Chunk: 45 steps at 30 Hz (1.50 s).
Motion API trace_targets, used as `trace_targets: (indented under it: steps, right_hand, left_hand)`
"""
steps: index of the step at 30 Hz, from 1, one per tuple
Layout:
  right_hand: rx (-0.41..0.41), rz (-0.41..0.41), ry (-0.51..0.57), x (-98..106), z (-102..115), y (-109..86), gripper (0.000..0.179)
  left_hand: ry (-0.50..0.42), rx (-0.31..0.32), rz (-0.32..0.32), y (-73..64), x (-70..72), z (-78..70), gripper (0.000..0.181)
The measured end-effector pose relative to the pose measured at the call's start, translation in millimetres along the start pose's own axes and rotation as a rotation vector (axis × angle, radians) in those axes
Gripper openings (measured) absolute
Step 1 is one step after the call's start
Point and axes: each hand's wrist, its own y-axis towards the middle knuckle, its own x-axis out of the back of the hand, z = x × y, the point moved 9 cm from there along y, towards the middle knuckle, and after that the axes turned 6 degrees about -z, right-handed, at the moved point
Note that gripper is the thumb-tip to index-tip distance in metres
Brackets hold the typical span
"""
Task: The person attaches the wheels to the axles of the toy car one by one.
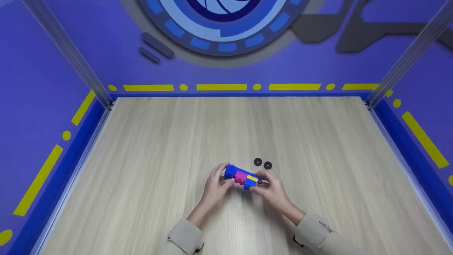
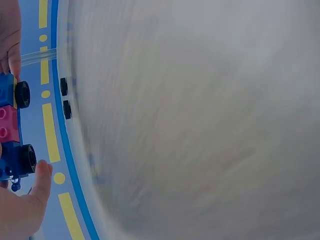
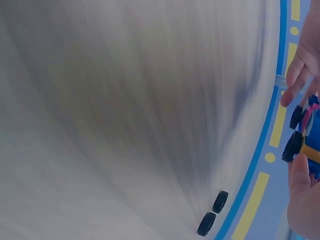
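A toy vehicle of blue, pink and yellow building blocks (image 1: pixel 241 178) is held between both hands, tilted, in front of the person. The left hand (image 1: pixel 214 185) grips its blue left end, thumb on the near side and fingers behind. At the other end, beside the yellow piece, the right hand (image 1: pixel 271 189) pinches it between thumb and fingers. In the left wrist view, black wheels (image 2: pixel 22 95) sit along one side of the toy vehicle (image 2: pixel 7 120). From the right wrist, two wheels (image 3: pixel 292 146) show on it too. Its far side is hidden.
Just beyond the right hand, two loose black wheels (image 1: pixel 258 162) (image 1: pixel 268 165) lie side by side on the wood-grain table (image 1: pixel 159 141). Blue-purple panels (image 1: pixel 226 76) with yellow dashes stand at its back and both sides.
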Motion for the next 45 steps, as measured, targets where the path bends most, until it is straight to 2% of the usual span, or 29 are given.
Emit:
trace_targets:
  steps: [4,8,12,17,21,27,30,35,45]
  right_hand:
    - [0.029,-0.019,-0.005,-1,2,-1.9,0.037]
    - [0.036,-0.032,-0.010,-5,2,-4.3,0.040]
    - [0.025,-0.043,-0.025,-9,1,-7.8,0.040]
    - [0.049,-0.055,-0.050,-15,3,-11.1,0.038]
    - [0.073,-0.053,-0.061,-18,6,-12.3,0.036]
    - [0.110,-0.052,-0.105,-21,7,-13.4,0.036]
    - [0.110,-0.053,-0.120,-23,-6,-11.9,0.037]
    - [0.098,-0.046,-0.136,-25,-26,-9.8,0.039]
    - [0.075,-0.051,-0.121,-26,-31,-10.2,0.038]
  left_hand:
    - [-0.103,0.083,0.041,-1.6,-4.9,4.0,0.054]
    - [-0.213,0.175,0.059,-4.5,-6.4,-3.5,0.058]
    - [-0.282,0.223,0.043,-4.9,-6.7,-13.8,0.061]
    - [-0.320,0.228,0.001,1.0,-13.7,-1.2,0.062]
    - [-0.310,0.217,-0.052,3.3,-16.1,5.9,0.063]
    - [-0.235,0.184,-0.099,4.1,-15.4,5.2,0.062]
    - [-0.224,0.176,-0.107,4.7,-15.5,5.4,0.061]
    - [-0.217,0.193,-0.106,4.4,-16.5,7.1,0.061]
    - [-0.208,0.231,-0.140,2.8,-16.4,9.9,0.061]
